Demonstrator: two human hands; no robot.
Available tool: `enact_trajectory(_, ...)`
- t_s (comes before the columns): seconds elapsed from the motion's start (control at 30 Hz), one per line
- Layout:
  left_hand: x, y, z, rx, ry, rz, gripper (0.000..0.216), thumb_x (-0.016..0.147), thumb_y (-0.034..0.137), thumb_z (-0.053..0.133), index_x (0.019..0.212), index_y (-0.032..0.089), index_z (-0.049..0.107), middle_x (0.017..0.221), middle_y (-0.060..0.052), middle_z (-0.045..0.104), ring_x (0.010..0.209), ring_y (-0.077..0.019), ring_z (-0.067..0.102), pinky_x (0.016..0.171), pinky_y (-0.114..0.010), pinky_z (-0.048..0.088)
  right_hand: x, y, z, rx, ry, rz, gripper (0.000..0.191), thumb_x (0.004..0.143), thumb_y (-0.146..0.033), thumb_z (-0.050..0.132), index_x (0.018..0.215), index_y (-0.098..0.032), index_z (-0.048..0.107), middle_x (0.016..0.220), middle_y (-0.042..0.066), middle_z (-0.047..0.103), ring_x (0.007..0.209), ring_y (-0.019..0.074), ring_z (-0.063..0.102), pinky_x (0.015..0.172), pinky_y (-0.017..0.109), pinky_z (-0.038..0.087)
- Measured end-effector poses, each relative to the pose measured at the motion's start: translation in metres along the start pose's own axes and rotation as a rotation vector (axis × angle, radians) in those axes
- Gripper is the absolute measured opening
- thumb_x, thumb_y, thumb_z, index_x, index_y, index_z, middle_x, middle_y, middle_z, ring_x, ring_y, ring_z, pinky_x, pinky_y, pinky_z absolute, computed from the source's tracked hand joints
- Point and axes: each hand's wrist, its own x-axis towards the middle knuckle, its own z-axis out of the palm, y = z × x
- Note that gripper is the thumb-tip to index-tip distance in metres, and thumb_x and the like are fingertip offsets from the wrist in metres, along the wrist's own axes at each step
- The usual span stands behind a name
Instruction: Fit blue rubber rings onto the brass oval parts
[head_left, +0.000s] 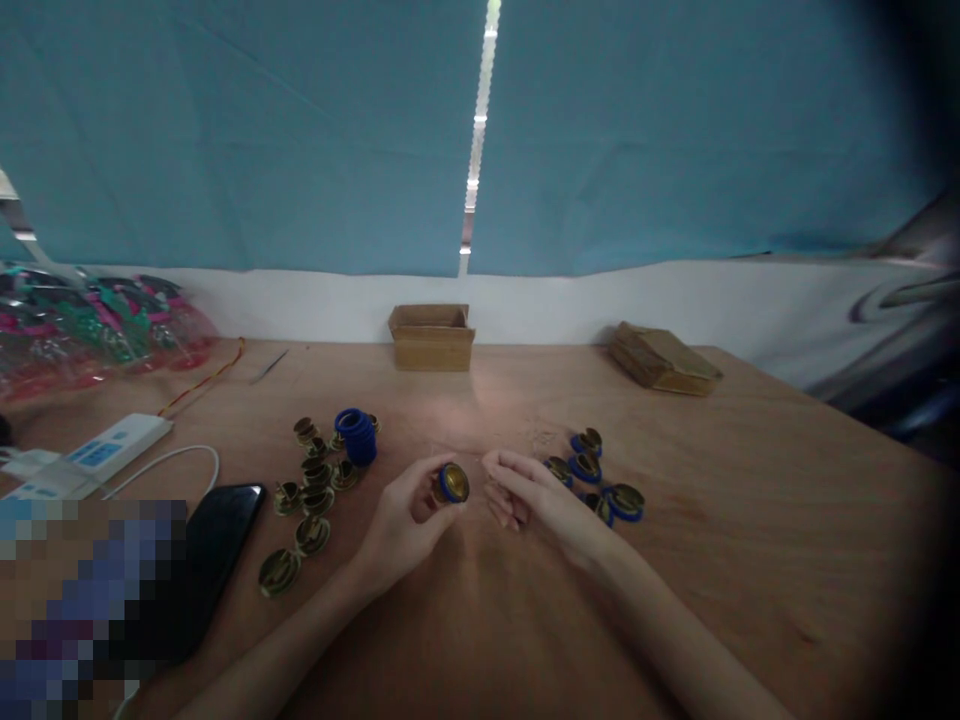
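Between the thumb and fingers of my left hand [405, 515] is a round brass-coloured metal piece with a blue ring [454, 483] around it, tilted toward me. My right hand [529, 490] is just to its right, apart from it, with the fingers curled together; whatever they may hold is hidden. Left of my hands lie several brass-coloured round pieces [313, 535] without rings, with bent tabs standing up. Behind them stands a stack of blue rings [355, 437]. To the right of my right hand are several brass pieces with blue rings [624, 502], grouped close together.
An open cardboard box [433, 350] stands at the back, and a flattened-looking carton [664, 360] lies at back right. A black phone [217, 540], a white power strip [124, 440] with cables and wrapped clear plastic items [112, 325] occupy the left. A blue curtain [300, 130] hangs behind.
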Motion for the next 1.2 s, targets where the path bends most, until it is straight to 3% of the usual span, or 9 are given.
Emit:
enact_trajectory(0.17,-0.002,0.000,-0.002,0.223,-0.016,0.189,0.049,0.076,0.012,0.063,0.123,0.024,0.052,0.115,-0.006,0.061,0.105,-0.0199,0.058,0.093,-0.035,0.046,0.005,0.015,0.006,0.121,-0.015,0.040,0.035,0.081,-0.048,0.062,0.069,-0.018,0.046,0.055,-0.007,0.043,0.043,0.0048,0.039,0.041,0.017,0.034)
enact_trajectory(0.43,-0.006,-0.003,-0.003,0.314,-0.010,0.288,0.051,0.076,0.011,0.064,0.124,0.023,0.050,0.116,-0.008,0.060,0.105,-0.0195,0.058,0.092,-0.034,0.048,0.006,0.018,0.005,0.154,-0.035,0.065,0.029,0.080,-0.043,0.065,0.076,-0.017,0.052,0.058,-0.006,0.052,0.045,0.0046,0.050,0.047,0.017,0.042)
enact_trajectory(0.57,-0.005,-0.001,-0.004,0.339,0.006,0.321,0.049,0.076,0.015,0.066,0.122,0.022,0.051,0.112,-0.008,0.061,0.102,-0.0193,0.059,0.089,-0.034,0.050,0.006,0.018,0.007,0.096,-0.024,0.071,0.026,0.080,-0.041,0.065,0.077,-0.017,0.054,0.059,-0.005,0.054,0.049,0.0062,0.052,0.048,0.018,0.041)
enact_trajectory(0.93,-0.006,0.002,-0.006,0.405,0.037,0.324,0.049,0.079,0.015,0.063,0.125,0.022,0.047,0.113,-0.007,0.060,0.104,-0.0188,0.059,0.091,-0.034,0.049,0.011,0.028,0.019,0.111,0.034,-0.093,0.029,0.083,-0.039,0.060,0.065,-0.017,0.051,0.059,-0.005,0.047,0.056,0.0091,0.049,0.057,0.023,0.041)
enact_trajectory(1.2,-0.008,-0.002,-0.004,0.409,0.006,0.327,0.049,0.081,0.018,0.061,0.127,0.022,0.045,0.116,-0.008,0.058,0.108,-0.0186,0.057,0.095,-0.033,0.048,0.017,0.035,0.022,0.070,0.132,-0.109,0.026,0.080,-0.037,0.061,0.065,-0.018,0.050,0.059,-0.004,0.047,0.053,0.0084,0.041,0.052,0.022,0.035)
